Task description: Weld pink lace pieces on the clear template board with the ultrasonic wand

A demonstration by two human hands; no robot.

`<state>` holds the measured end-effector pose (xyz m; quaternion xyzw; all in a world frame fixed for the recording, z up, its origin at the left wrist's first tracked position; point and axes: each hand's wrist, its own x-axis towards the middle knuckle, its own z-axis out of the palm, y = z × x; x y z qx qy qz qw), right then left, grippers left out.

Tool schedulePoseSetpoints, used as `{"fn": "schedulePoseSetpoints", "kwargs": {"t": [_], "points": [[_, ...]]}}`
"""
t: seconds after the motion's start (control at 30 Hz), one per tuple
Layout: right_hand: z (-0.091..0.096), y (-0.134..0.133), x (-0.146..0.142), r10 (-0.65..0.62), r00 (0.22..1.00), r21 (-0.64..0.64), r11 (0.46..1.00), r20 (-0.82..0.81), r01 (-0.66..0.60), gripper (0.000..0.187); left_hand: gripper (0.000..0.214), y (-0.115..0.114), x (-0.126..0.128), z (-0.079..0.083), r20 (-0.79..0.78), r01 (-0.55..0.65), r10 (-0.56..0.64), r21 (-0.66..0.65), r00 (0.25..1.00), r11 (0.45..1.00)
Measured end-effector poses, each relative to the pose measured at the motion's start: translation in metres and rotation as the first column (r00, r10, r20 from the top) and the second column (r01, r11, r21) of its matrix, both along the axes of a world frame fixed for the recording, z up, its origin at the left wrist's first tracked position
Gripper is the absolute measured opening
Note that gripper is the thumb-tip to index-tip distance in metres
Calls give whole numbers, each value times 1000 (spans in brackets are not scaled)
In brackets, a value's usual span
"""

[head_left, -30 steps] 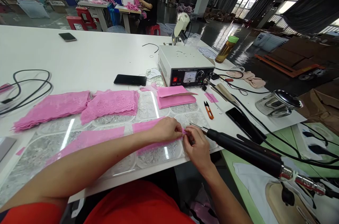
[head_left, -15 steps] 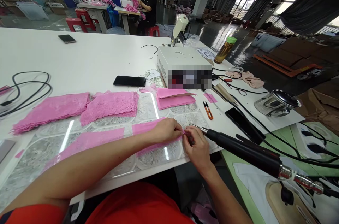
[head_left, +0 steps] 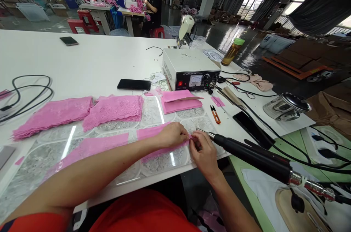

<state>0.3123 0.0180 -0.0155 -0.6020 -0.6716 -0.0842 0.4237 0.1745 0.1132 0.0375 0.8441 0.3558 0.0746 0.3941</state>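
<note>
Pinching one end of the pink lace strip [head_left: 149, 132] between closed fingertips of left hand [head_left: 172, 135] and right hand [head_left: 204, 152], flat on the worktop [head_left: 95, 60] near its front edge. Just right, a black wand tool [head_left: 246, 153]; beyond, orange snips [head_left: 216, 113].

We see a pink lace strip [head_left: 153, 132] pinched between our left hand [head_left: 172, 135] and right hand [head_left: 204, 153]. Beneath them a clear sheet [head_left: 161, 162] shows a grey-white lacy pattern, on a white worktop [head_left: 95, 60]. Beyond the left hand lie two pink lace stacks [head_left: 112, 109] with a scalloped openwork pattern and a folded pink cloth [head_left: 178, 102]. Beyond the right hand are orange-handled snips [head_left: 216, 113]; just right of it, a black tool handle [head_left: 246, 153]. Our top [head_left: 142, 213] is red.
</note>
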Motion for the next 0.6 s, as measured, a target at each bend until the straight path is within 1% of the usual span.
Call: {"fn": "schedulePoseSetpoints", "kwargs": {"t": [0.27, 0.47, 0.6], "points": [[0, -1, 0, -3, 1000, -13, 1000, -20, 2, 13, 23, 0, -1, 0, 35, 1, 0, -30, 999, 1000], [0, -1, 0, -3, 1000, -24, 1000, -25, 3, 15, 22, 0, -1, -1, 52, -19, 22, -49, 998, 999], [2, -5, -3, -25, 999, 19, 999, -26, 26, 17, 22, 1, 0, -4, 52, -46, 50, -63, 997, 997]]}}
